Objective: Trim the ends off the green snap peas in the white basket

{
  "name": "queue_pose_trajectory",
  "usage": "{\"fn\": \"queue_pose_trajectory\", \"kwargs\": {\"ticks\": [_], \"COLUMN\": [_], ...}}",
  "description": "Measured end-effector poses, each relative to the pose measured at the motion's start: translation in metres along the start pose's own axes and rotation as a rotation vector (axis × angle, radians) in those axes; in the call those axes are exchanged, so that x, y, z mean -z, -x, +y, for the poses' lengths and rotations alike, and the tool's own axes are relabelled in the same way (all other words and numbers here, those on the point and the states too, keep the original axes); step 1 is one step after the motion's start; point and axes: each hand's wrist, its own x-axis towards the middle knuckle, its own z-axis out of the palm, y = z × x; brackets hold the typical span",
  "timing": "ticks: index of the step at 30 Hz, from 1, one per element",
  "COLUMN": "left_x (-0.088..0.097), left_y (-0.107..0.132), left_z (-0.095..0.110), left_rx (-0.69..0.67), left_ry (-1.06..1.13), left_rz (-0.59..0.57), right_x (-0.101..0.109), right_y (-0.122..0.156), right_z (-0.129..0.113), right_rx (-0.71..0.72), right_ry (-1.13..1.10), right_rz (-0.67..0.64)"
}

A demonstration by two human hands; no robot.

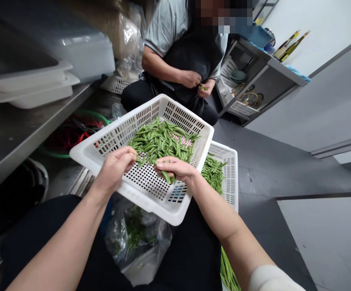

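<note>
A white slotted plastic basket (86, 155) is tilted in front of me, with a heap of green pea pods (160, 141) in it. My right hand (178, 167) hangs over the basket's near part, closed on a few pea pods (167, 176) that stick out below the fingers. Over the basket's left near rim is my left hand (116, 167), its fingertips pinched together; whatever they grip is too small to make out.
Behind stands a second white basket (231, 173) of pods. A plastic bag (142, 230) with green scraps lies between my knees. Opposite sits a co-worker (178, 60) holding small green pieces. A metal shelf (51, 121) flanks the left, above a green-rimmed basket (52, 153).
</note>
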Motion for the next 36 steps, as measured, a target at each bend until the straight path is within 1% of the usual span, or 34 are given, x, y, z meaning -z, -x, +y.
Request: {"fn": "queue_pose_trajectory", "kwargs": {"ticks": [1,2,4,6,7,8,9,11,12,13,14,16,17,18,19,21,22,23,24,25,26,27,28,30,31,32,33,36], "left_x": [0.002,0.002,-0.001,-0.006,-0.009,-0.010,-0.011,-0.011,-0.010,-0.009,-0.008,-0.005,-0.003,-0.001,0.002,0.007,0.011,0.014,0.017,0.020,0.022,0.024,0.026,0.027,0.027,0.027,0.027,0.027], "left_y": [-0.002,-0.003,-0.004,-0.005,-0.005,-0.005,-0.005,-0.006,-0.006,-0.006,-0.006,-0.006,-0.006,-0.005,-0.005,-0.004,-0.004,-0.004,-0.003,-0.003,-0.003,-0.002,-0.002,-0.002,-0.003,-0.003,-0.003,-0.003], "left_z": [0.000,0.001,0.002,0.003,0.004,0.004,0.004,0.004,0.003,0.003,0.003,0.004,0.005,0.006,0.008,0.013,0.016,0.018,0.021,0.023,0.025,0.026,0.027,0.026,0.026,0.025,0.024,0.020], "left_rx": [0.054,0.088,0.103,0.080,0.065,0.051,0.043,0.067,0.102,0.146,0.195,0.275,0.294,0.301,0.301,0.294,0.287,0.282,0.279,0.279,0.284,0.293,0.306,0.324,0.327,0.326,0.322,0.311], "left_ry": [0.058,0.083,0.034,-0.064,-0.101,-0.122,-0.124,-0.054,0.023,0.123,0.237,0.468,0.567,0.652,0.727,0.850,0.896,0.929,0.951,0.962,0.967,0.969,0.966,0.949,0.934,0.911,0.882,0.739], "left_rz": [0.025,0.013,-0.088,-0.189,-0.208,-0.201,-0.180,-0.137,-0.131,-0.141,-0.164,-0.218,-0.234,-0.237,-0.222,-0.157,-0.114,-0.071,-0.029,0.012,0.050,0.082,0.105,0.131,0.136,0.138,0.136,0.124], "right_x": [0.000,0.000,-0.002,-0.004,-0.006,-0.009,-0.011,-0.018,-0.021,-0.023,-0.025,-0.026,-0.025,-0.023,-0.020,-0.011,-0.006,-0.001,0.004,0.007,0.010,0.012,0.014,0.014,0.013,0.012,0.011,0.007], "right_y": [0.001,0.001,0.000,-0.003,-0.004,-0.005,-0.006,-0.006,-0.005,-0.005,-0.004,-0.006,-0.008,-0.012,-0.017,-0.030,-0.038,-0.046,-0.054,-0.062,-0.069,-0.076,-0.082,-0.092,-0.096,-0.098,-0.100,-0.099], "right_z": [-0.001,-0.001,-0.001,-0.003,-0.005,-0.008,-0.012,-0.020,-0.024,-0.028,-0.031,-0.034,-0.035,-0.034,-0.033,-0.029,-0.027,-0.025,-0.022,-0.019,-0.015,-0.010,-0.003,0.011,0.018,0.025,0.030,0.036], "right_rx": [0.004,0.007,-0.005,-0.021,-0.012,0.015,0.059,0.165,0.215,0.259,0.294,0.338,0.348,0.355,0.364,0.369,0.344,0.286,0.199,0.098,0.001,-0.080,-0.142,-0.224,-0.254,-0.278,-0.294,-0.304], "right_ry": [-0.010,-0.012,0.022,0.130,0.219,0.337,0.478,0.774,0.891,0.969,0.997,0.916,0.821,0.702,0.564,0.262,0.126,0.026,-0.020,0.003,0.105,0.284,0.540,1.098,1.315,1.460,1.534,1.561], "right_rz": [-0.033,-0.050,-0.053,-0.043,-0.016,0.040,0.124,0.301,0.350,0.354,0.317,0.200,0.166,0.173,0.224,0.392,0.467,0.508,0.508,0.484,0.467,0.455,0.435,0.361,0.308,0.254,0.209,0.156]}}
